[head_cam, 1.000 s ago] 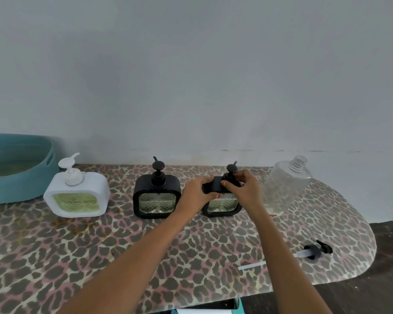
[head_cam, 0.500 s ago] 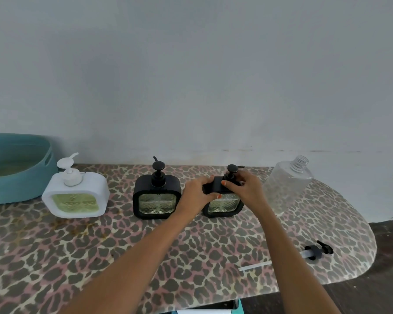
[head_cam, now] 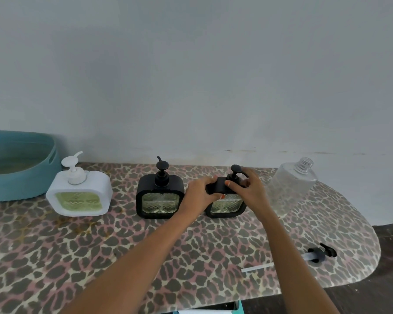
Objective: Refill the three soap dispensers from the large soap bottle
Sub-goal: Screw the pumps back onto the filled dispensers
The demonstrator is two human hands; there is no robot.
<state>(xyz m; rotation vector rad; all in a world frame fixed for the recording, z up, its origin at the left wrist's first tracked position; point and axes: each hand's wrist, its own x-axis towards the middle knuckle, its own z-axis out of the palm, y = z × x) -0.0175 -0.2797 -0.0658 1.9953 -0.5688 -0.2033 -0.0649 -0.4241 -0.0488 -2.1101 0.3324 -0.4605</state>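
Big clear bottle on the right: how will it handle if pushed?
Probably light: the clear bottle looks nearly empty. Tall, so a nudge likely tips it. Its neck is uncapped, so leftover soap might spill.

A big plain wall (head_cam: 191, 64) fills most of the room behind. It is pale grey-blue all over. Low down it turns whiter, and a thin brown mark (head_cam: 281, 151) runs along it on the right side. The desk (head_cam: 55, 257) stands right up against the wall. Its top has a leopard-spot cover in brown, pink and cream. The right end of the desk is round, and it shines a little where the light falls on it. Past that round end the floor (head_cam: 390, 279) is dark brown. The light is soft and even, with only faint shadows.
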